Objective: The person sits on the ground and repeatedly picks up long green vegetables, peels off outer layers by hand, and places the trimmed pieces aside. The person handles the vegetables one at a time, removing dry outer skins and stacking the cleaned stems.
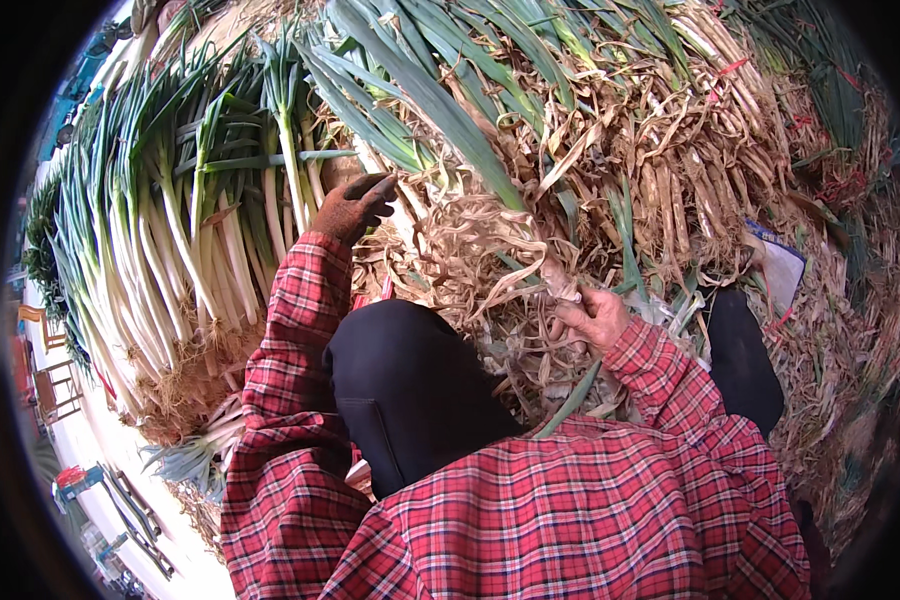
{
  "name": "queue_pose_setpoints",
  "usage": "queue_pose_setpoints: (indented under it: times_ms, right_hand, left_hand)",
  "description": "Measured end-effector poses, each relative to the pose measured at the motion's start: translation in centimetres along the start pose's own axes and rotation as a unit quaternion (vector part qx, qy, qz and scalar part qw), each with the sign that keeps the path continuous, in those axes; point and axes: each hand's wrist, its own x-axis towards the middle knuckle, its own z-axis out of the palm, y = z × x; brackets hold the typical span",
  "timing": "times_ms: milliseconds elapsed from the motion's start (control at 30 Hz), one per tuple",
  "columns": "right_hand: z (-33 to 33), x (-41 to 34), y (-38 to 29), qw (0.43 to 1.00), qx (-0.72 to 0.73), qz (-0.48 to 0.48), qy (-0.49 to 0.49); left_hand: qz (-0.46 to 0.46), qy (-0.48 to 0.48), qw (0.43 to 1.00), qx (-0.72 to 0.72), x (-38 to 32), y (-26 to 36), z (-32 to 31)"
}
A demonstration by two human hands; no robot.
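Observation:
My right hand (591, 321), bare, grips the root end of a long leek (559, 277) whose stalk is wrapped in dry brown leaves. Its broad green leaves stretch away toward the upper left. My left hand (354, 208) wears a brown glove with dark fingers; the fingers are bent and apart, with nothing seen between them, beside the pile of untrimmed leeks (645, 150). Peeled leeks (172, 255) with white stalks and pale roots lie in a dense row to the left of that hand.
Dry husks (450, 262) cover the ground between my hands. My dark-trousered knee (420, 390) rises in the middle. At the right lies a printed packet (776, 262) near more leek waste (832, 360). Smaller leeks (195, 457) lie lower left; wooden chairs (58, 390) stand at the far left.

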Motion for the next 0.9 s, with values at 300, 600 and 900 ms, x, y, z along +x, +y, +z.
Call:
queue_pose_setpoints:
  times_ms: [300, 600, 900]
  right_hand:
    - [-1.3, -8.6, -4.4, 0.961, -0.13, -0.173, 0.17]
    - [-3.9, -9.5, -4.3, 0.862, -0.282, -0.252, 0.337]
    - [-4.8, -6.7, -0.3, 0.944, -0.218, -0.15, 0.198]
  left_hand:
    - [0.193, -0.127, 0.952, 0.203, -7.1, 16.1, 17.7]
    - [0.236, -0.079, 0.952, 0.177, -9.7, 14.4, 27.1]
    - [0.344, 0.039, 0.819, 0.458, -12.8, 7.9, 25.0]
